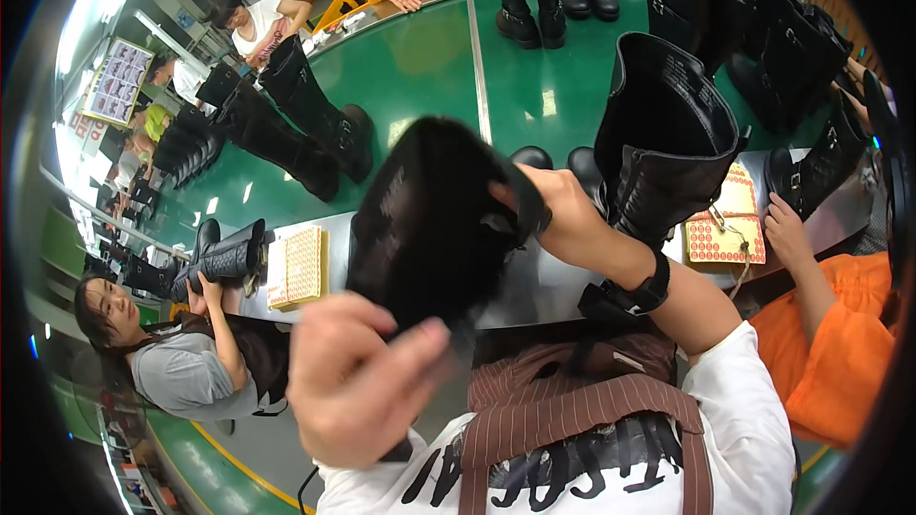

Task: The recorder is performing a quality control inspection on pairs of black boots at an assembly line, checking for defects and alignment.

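A black boot [420, 219] is held up in front of me, tilted and blurred by motion. My right hand [556, 198] grips it by its right edge, some fingers hidden behind and inside the black material. My left hand [358, 377] is at its lower left, blurred, with bent fingers drawn together against the dark surface; what they hold, if anything, I cannot make out. Just right of my right hand stands a tall black boot [668, 157] with its wide shaft open at the top. Dark toe tips [531, 157] show behind my right hand.
A green work surface [410, 67] bears several black boots [320, 119]. Stacks of printed yellow cards [296, 267] lie on the metal ledge [334, 238]. Co-workers sit close by: one in grey [186, 372] at left, one in orange [830, 334] at right, each handling a boot.
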